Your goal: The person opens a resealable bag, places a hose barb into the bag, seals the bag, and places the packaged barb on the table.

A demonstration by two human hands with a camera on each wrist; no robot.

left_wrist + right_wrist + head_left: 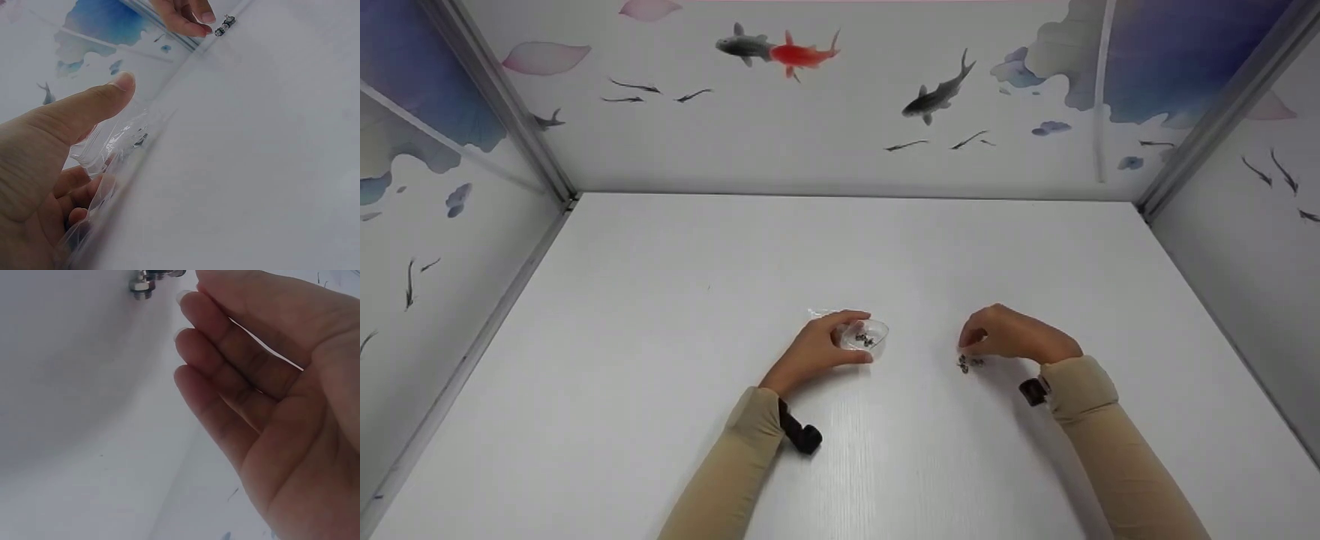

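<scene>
My left hand [817,346] curls its thumb and fingers around a clear plastic bag [118,138], whose mouth gapes upward. Several small dark metal fittings [865,340] lie inside it. Crinkled film drapes over the lower fingers in the left wrist view. To the right, my right hand [1011,335] bends down to the table, thumb and forefinger close together beside a small cluster of loose metal fittings [963,364]. A threaded fitting [140,287] shows near those fingertips in the right wrist view. I cannot tell whether the fingertips pinch one.
The white tabletop [840,255] is walled at the back [825,142] and both sides by panels printed with fish and petals. Grey metal posts [521,97] stand at the corners. A black wrist strap with a small camera [802,435] sits on the left sleeve.
</scene>
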